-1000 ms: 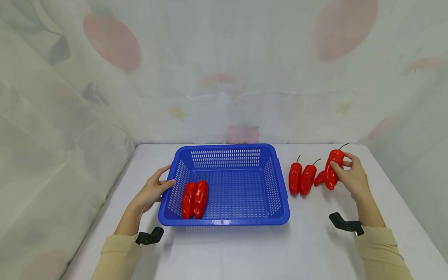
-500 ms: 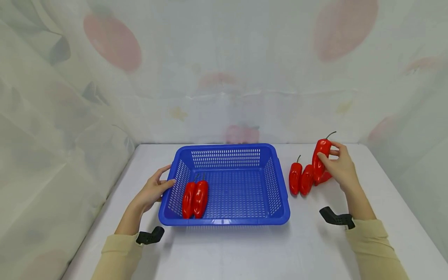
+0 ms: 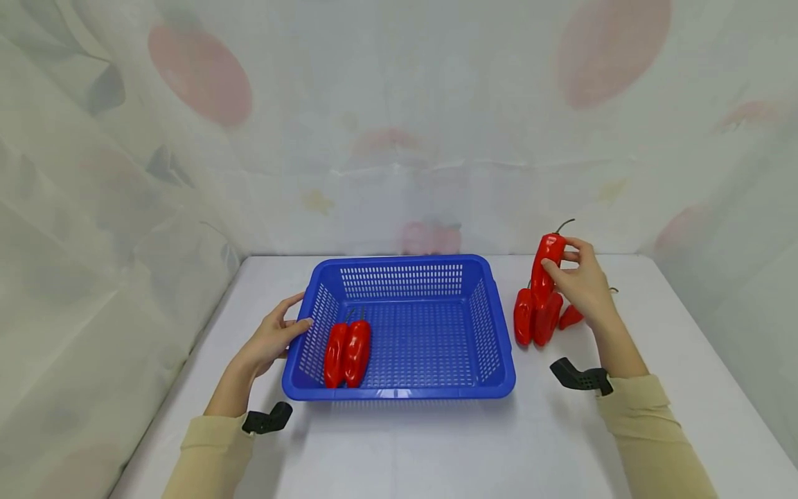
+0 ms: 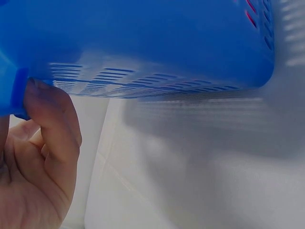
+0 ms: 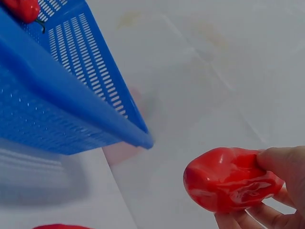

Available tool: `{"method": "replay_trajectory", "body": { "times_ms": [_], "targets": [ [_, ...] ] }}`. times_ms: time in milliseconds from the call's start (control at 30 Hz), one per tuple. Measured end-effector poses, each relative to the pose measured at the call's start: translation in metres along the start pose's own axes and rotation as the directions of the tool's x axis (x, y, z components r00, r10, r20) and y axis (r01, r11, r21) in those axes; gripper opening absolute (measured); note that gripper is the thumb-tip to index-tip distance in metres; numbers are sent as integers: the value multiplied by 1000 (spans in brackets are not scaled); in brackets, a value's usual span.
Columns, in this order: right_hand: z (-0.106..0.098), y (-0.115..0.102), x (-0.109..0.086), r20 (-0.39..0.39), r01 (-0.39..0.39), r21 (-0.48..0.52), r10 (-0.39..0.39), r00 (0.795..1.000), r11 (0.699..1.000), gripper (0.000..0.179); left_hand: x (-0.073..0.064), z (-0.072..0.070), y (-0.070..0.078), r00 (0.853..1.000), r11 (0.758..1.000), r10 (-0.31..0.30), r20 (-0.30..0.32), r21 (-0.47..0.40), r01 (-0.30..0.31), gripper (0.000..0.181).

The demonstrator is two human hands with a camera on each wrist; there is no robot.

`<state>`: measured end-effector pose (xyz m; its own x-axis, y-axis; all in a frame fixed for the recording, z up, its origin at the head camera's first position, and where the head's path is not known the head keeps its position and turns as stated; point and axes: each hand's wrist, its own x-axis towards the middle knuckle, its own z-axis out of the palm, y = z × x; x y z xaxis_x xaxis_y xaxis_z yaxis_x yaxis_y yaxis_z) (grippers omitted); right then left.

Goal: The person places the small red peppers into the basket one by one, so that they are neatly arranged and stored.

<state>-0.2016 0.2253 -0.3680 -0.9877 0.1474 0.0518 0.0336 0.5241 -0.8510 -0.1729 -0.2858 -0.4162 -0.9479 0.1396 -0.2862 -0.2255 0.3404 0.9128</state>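
Note:
A blue plastic basket (image 3: 399, 394) stands on the white table, with two red peppers (image 3: 357, 353) lying side by side at its left end. My left hand (image 3: 269, 337) grips the basket's left rim, thumb on top; in the left wrist view the fingers (image 4: 57, 119) curl under that rim. My right hand (image 3: 580, 278) pinches a red pepper (image 3: 548, 260) between thumb and fingers, its stem pointing up, above the table right of the basket. In the right wrist view the held pepper (image 5: 228, 179) is apart from the basket wall.
Below the held pepper two more red peppers (image 3: 524, 317) lie close to the basket's right side. Another red pepper (image 3: 570, 317) lies partly hidden behind my right hand. A printed curtain (image 3: 399, 138) hangs behind the table (image 3: 399, 450) and along its sides.
My right hand has carried the pepper left and upward, from beyond the loose peppers toward the basket. The left hand and the basket stay in place.

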Motion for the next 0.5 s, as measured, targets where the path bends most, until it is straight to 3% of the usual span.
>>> {"method": "replay_trajectory", "body": {
  "times_ms": [500],
  "targets": [
    [15, -23, 2, 51, 30, 50, -32, 998, 998, 72, 0, 0, -1, 1000, 1000, -3, -4, 11, 3, 70]
  ]
}}
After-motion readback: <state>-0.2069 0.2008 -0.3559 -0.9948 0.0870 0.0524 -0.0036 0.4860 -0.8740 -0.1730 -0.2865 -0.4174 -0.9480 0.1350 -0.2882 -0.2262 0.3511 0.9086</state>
